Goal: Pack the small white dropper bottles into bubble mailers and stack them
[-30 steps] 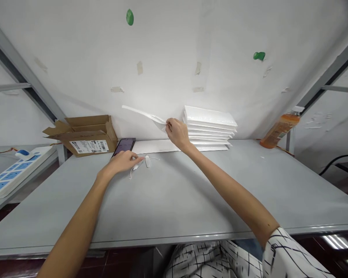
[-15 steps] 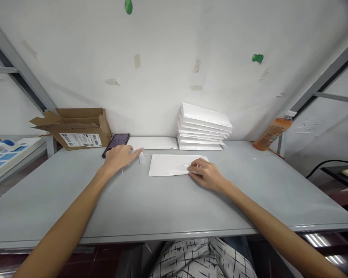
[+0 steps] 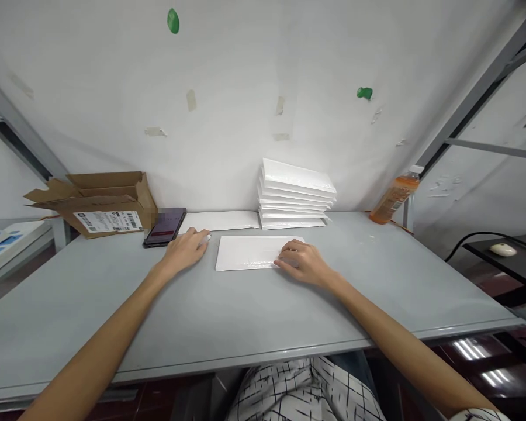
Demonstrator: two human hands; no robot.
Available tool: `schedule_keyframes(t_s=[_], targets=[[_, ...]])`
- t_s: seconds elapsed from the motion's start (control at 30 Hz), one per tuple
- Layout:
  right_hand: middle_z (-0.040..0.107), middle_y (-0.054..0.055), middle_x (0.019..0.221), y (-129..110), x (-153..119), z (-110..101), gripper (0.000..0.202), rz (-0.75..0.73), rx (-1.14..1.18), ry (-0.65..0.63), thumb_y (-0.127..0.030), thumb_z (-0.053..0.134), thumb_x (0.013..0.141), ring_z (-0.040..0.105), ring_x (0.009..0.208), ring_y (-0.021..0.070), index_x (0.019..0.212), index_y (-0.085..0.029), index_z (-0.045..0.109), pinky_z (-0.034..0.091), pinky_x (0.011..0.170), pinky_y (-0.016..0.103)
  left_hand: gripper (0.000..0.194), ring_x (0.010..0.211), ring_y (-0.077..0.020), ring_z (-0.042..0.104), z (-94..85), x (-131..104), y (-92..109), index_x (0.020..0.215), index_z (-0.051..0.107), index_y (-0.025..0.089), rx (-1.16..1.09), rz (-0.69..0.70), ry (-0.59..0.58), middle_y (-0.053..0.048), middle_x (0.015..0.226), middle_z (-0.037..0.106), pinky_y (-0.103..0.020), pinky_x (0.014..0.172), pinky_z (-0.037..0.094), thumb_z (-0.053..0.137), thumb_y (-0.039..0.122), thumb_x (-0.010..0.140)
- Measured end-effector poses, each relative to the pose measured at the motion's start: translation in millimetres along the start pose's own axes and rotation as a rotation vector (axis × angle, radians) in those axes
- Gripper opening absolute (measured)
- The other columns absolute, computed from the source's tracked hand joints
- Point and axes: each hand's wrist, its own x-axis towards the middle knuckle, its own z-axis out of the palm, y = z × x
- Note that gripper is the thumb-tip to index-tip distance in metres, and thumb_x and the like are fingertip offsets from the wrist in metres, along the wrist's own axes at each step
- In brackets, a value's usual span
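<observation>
A flat white envelope (image 3: pixel 245 252) lies on the grey table in front of me. My right hand (image 3: pixel 303 263) is closed at its right end, fingers curled over the edge. Left of the envelope, my left hand (image 3: pixel 185 252) has its fingers drawn together round a small white object (image 3: pixel 208 237), of which only the tip shows. Behind the hands, another flat white envelope (image 3: pixel 228 220) rests against the wall, beside a leaning stack of white padded envelopes (image 3: pixel 296 196). A dark phone (image 3: pixel 166 227) lies just beyond my left hand.
An open cardboard box (image 3: pixel 109 204) stands at the back left, near a white power strip (image 3: pixel 9 242). At the back right a bottle of orange liquid (image 3: pixel 394 199) leans against the frame. A pale mouse (image 3: pixel 503 249) sits on a black shelf beyond the table (image 3: pixel 254 316).
The left fingers, stretched toward the small white object before, have closed round it. My right hand has stayed at the envelope's right end. The whole view has shifted a little.
</observation>
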Motion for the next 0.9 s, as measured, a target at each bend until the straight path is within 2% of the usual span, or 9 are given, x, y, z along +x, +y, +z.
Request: schedule_keyframes(t_s=[0.13,0.27,0.37,0.43,0.5,0.6,0.7,0.8,0.9], targets=[[0.071,0.007,0.086,0,0,1,0.029,0.025,0.024,0.027,-0.036,0.053,0.096,0.064,0.082,0.0175,0.082,-0.019,0.073,0.041,0.060,0.026,0.050,0.105,-0.0335,0.062,3.5,2,-1,0.131,0.054,0.026,-0.091,0.031,0.037,-0.012,0.124,0.058,-0.043,0.082,0.048,0.024,0.042,0.094],[0.072,0.008,0.087,0,2,0,0.030,0.072,0.065,0.076,-0.035,0.052,0.096,0.065,0.082,0.0174,0.083,-0.019,0.073,0.045,0.063,0.026,0.046,0.101,-0.0272,0.061,-2.8,-1,9,0.121,0.058,0.025,-0.423,0.069,0.084,-0.008,0.117,0.063,-0.039,0.089,0.046,0.033,0.048,0.090],[0.072,0.008,0.090,-3,6,-2,0.032,0.131,0.105,0.124,-0.037,0.049,0.097,0.065,0.082,0.0170,0.084,-0.019,0.073,0.046,0.065,0.027,0.046,0.082,-0.0206,0.059,-11.5,-7,24,0.121,0.059,0.026,-0.718,0.063,0.007,-0.005,0.107,0.065,-0.031,0.072,0.048,0.039,0.051,0.088],[0.072,0.007,0.089,-7,9,-4,0.035,0.175,0.155,0.124,-0.038,0.047,0.097,0.064,0.077,0.0156,0.083,-0.019,0.073,0.047,0.064,0.026,0.047,0.068,-0.0153,0.054,-16.2,-12,35,0.123,0.057,0.025,-0.898,0.061,-0.104,-0.005,0.104,0.062,-0.026,0.057,0.042,0.042,0.051,0.087],[0.072,0.006,0.086,-12,12,-6,0.039,0.221,0.246,0.108,-0.042,0.046,0.097,0.063,0.071,0.0143,0.081,-0.019,0.072,0.047,0.062,0.026,0.048,0.062,-0.0120,0.050,-19.5,-15,49,0.126,0.056,0.025,-1.018,0.090,-0.168,-0.006,0.106,0.059,-0.024,0.051,0.037,0.043,0.050,0.087],[0.071,0.005,0.080,-19,17,-8,0.044,0.334,0.463,0.055,-0.051,0.047,0.095,0.063,0.063,0.0134,0.079,-0.018,0.070,0.049,0.059,0.025,0.050,0.067,-0.0125,0.053,-22.8,-15,75,0.131,0.053,0.026,-1.058,0.138,-0.199,-0.008,0.115,0.058,-0.024,0.052,0.039,0.040,0.048,0.089],[0.070,0.006,0.084,-19,20,-13,0.045,0.491,0.705,-0.008,-0.055,0.045,0.094,0.065,0.058,0.0138,0.090,-0.017,0.069,0.048,0.050,0.024,0.050,0.086,-0.0167,0.060,-24.1,-8,114,0.136,0.049,0.029,-0.982,0.156,-0.148,-0.008,0.134,0.051,-0.029,0.069,0.050,0.032,0.045,0.093],[0.069,0.009,0.086,-3,19,-25,0.042,0.699,0.762,0.013,-0.051,0.046,0.095,0.064,0.052,0.0142,0.095,-0.014,0.066,0.046,0.041,0.024,0.049,0.119,-0.0238,0.054,-21.1,5,160,0.140,0.046,0.024,-0.772,0.277,-0.080,-0.010,0.145,0.044,-0.034,0.095,0.046,0.029,0.038,0.096],[0.068,0.010,0.081,25,11,-40,0.037,0.933,0.728,0.018,-0.045,0.046,0.096,0.063,0.049,0.0146,0.090,-0.013,0.064,0.045,0.038,0.024,0.044,0.122,-0.0284,0.054,-13.5,17,203,0.131,0.051,0.017,-0.724,0.285,-0.118,-0.017,0.139,0.046,-0.038,0.098,0.044,0.031,0.033,0.095]])
